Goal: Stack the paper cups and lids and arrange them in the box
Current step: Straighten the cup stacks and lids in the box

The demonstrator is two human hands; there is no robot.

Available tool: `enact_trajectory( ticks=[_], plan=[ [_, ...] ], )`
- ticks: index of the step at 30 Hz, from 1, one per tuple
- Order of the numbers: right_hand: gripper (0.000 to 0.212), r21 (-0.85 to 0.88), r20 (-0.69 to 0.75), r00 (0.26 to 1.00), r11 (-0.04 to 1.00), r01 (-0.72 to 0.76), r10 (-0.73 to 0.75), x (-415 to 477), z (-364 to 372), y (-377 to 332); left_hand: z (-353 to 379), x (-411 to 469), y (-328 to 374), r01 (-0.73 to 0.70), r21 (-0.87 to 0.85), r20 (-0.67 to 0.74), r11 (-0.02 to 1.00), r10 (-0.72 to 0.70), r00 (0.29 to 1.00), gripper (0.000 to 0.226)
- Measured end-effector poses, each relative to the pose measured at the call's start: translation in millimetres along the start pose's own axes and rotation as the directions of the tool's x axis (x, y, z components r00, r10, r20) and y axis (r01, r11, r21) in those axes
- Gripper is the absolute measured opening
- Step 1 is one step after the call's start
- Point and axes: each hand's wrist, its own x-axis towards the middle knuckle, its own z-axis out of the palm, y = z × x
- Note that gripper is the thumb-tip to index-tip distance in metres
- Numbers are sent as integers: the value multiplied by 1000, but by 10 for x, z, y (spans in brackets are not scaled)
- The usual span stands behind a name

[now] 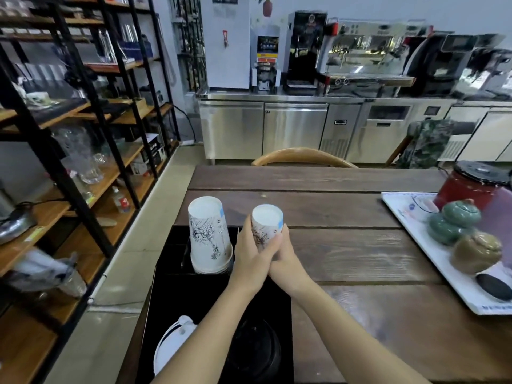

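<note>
white paper, printed with dark ink drawings: an inverted stack of cups (209,236) stands in the black box (166,273) at the near left edge of the wooden counter (346,259). just beside it, both hands wrap a second, smaller-looking inverted cup (266,224), base up. the left hand (253,254) has its grip clenched around the cup's near side, and the right hand (285,254) is curled against the far side, fingers overlapping the left's; the cup's mouth is hidden behind them, so i cannot tell whether it is one cup or several nested.

in the box nearer the person lie a white lid (173,339) and a dark round lid (257,353), partly under the forearms.

my judgement: the held cup is about to go down over the standing stack. the risks are a tilted approach that catches the stack's base and topples it, and too firm a squeeze that dents the thin wall so the cups jam rather than nest. a forearm could also drag across the lids below.
</note>
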Motion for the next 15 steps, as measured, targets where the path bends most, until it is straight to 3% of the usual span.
enact_trajectory(
  ticks=[2,6,8,10,12,13,15],
  plan=[
    [41,4,-29,1000,1000,-6,6,60,-18,-22,35,-54,-35,-29,87,-56,996,34,998,91],
    [41,9,-33,999,1000,-19,19,121,-22,9,56,-81,-53,-45,170,-69,984,58,996,100],
    [56,-61,-127,990,996,-72,64,110,31,56,53,-107,-44,-53,202,-50,978,64,997,100],
    [75,-99,-316,945,987,-128,91,-27,64,10,34,-202,4,-97,230,-67,968,115,991,86],
    [59,-118,-448,886,990,72,-118,-182,85,-23,-16,-316,93,-171,252,-161,953,216,963,61],
    [46,-153,-458,860,973,171,-223,-243,89,-43,-60,-359,140,-230,252,-225,940,288,931,49],
    [37,-188,-364,884,952,240,-295,-263,124,-30,-182,-409,237,-371,281,-350,885,455,819,31]
  ],
)
